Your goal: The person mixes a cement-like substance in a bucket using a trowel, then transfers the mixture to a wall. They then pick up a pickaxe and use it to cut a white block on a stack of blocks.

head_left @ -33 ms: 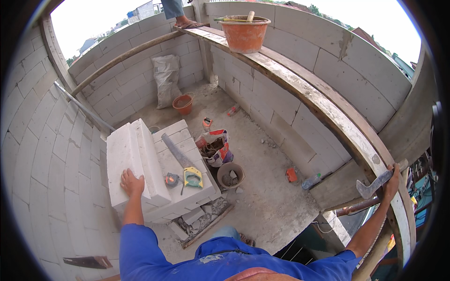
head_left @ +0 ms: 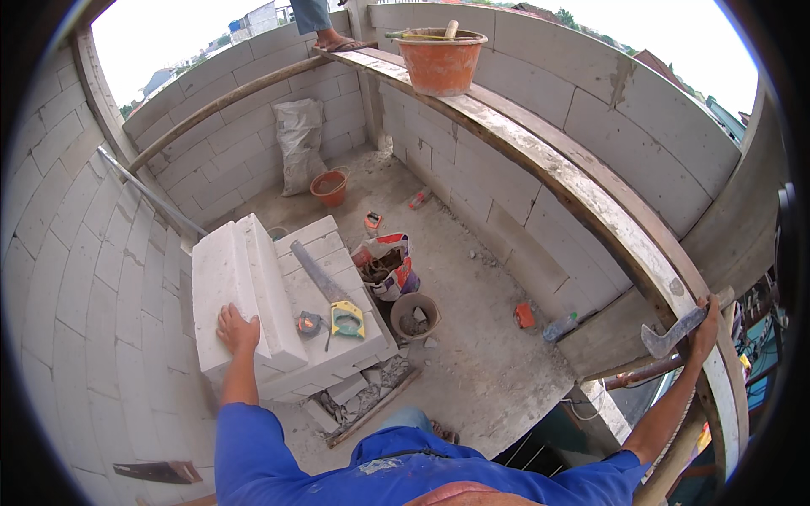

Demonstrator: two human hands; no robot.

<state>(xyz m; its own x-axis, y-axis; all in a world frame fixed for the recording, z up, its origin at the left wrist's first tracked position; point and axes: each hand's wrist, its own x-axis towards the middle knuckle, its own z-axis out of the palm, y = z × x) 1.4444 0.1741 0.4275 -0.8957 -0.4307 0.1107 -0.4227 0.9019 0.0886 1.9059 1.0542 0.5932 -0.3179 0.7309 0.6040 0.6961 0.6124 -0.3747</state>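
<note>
My left hand (head_left: 238, 329) lies with its fingers spread on the top face of a large white lightweight block (head_left: 218, 282), one of two set side by side on a block stack (head_left: 363, 344). Beside them on the stack are a handsaw (head_left: 321, 274) with a yellow-green handle and a tape measure (head_left: 310, 323). Far to the right, my right hand (head_left: 705, 331) is closed at the scaffold plank (head_left: 582, 198), around a grey hooked metal tool (head_left: 672, 331). The tool's blade lies over the plank; its grip is mostly hidden by my fingers.
An orange bucket (head_left: 440, 66) stands on the plank, with a person's sandalled foot (head_left: 339, 40) beyond it. On the floor are a smaller orange bucket (head_left: 329, 187), an open sack (head_left: 386, 266), a grey bucket (head_left: 415, 316) and a bottle (head_left: 560, 327). The floor edge (head_left: 540, 413) drops off at lower right.
</note>
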